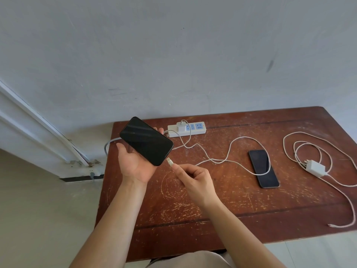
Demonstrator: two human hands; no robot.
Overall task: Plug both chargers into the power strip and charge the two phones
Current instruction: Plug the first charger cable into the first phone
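Note:
My left hand (133, 165) holds a black phone (146, 140) screen up above the table's left end. My right hand (193, 178) pinches the plug end of a white cable (169, 162), its tip just short of the phone's lower edge. That cable (228, 151) runs back across the table to a white charger (181, 126) plugged into the white power strip (201, 130) at the back. A second black phone (263, 168) lies flat to the right, with the cable looped over it. A second white charger (315, 168) lies unplugged with its coiled cable (309, 146) at the far right.
The worn brown wooden table (212, 206) stands against a pale wall (173, 55). The strip's grey lead (108, 146) drops off the table's left edge toward the floor. The second cable's loose end (331, 225) lies near the front right edge. A white door frame (38, 120) is at the left.

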